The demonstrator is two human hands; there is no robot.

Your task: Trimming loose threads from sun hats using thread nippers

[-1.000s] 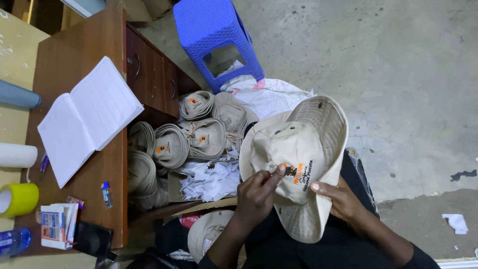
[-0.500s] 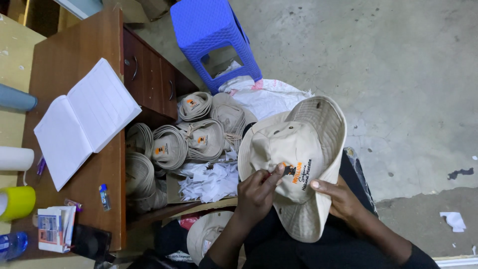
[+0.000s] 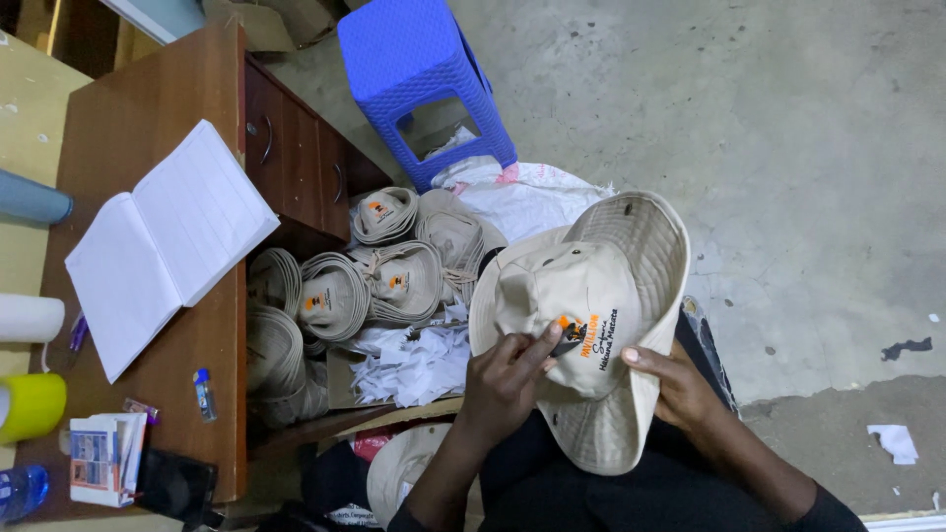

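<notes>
Pinched between thumb and fingers, the left hand [image 3: 507, 379] works at the orange-and-black embroidered emblem [image 3: 581, 337] on the crown of a beige wide-brimmed sun hat [image 3: 581, 296]; whether a small tool sits in that pinch cannot be told. Right hand [image 3: 680, 389] grasps the near side of the crown and brim, thumb lying on top, steadying it. The hat rests on the person's lap over dark trousers, crown up toward the camera, brim spreading in an oval whose long axis runs from the knees out toward the concrete floor [image 3: 808, 148]. Soft cotton by the look of it, it should be light and floppy, yielding under the fingers, and is likely best held by the stitched brim edge or the crown seam.

Just left of the lap, matching hats rolled into bundles [image 3: 365, 291] are stacked against a wooden desk [image 3: 158, 128], with white paper scraps [image 3: 414, 365] below them. An open blank notebook [image 3: 163, 246] lies on the desk beside a small bottle [image 3: 203, 389] and a yellow tape roll [image 3: 30, 406]. Beyond stand a blue plastic stool [image 3: 419, 69] and a white woven sack [image 3: 522, 197].
</notes>
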